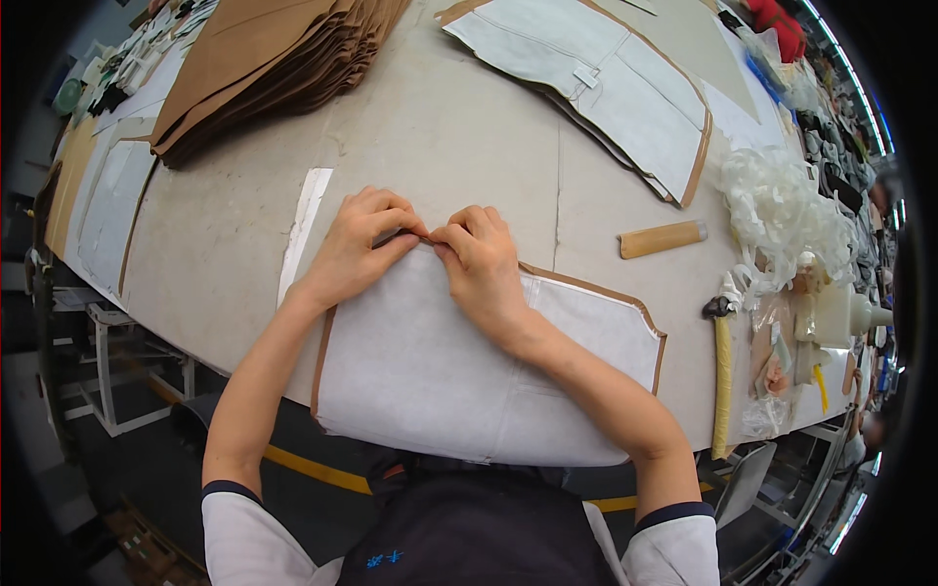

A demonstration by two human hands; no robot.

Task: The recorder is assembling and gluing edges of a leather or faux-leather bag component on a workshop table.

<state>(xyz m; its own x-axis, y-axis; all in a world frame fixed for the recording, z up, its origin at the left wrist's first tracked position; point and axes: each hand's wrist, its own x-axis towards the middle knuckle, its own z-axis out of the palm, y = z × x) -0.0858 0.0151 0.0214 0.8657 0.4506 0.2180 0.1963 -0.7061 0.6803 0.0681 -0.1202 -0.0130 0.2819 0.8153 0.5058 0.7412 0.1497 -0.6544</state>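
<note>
A white-backed panel with a brown border (420, 361) lies flat on the table in front of me, its near edge at the table's front. My left hand (363, 239) pinches the brown far edge of this panel near its far left corner. Right beside it my right hand (479, 262) pinches the same edge, fingertips almost touching those of the left. The bit of edge between the fingertips is mostly hidden. To the right, the brown border runs on along the far edge to a slanted corner.
A thick stack of brown sheets (264, 68) lies at the far left. More white-backed panels (625, 93) lie at the far right. A flat tan tool (662, 239), tangled white strips (782, 220), a yellow-wrapped stick (722, 381) and a white bottle (835, 314) lie on the right.
</note>
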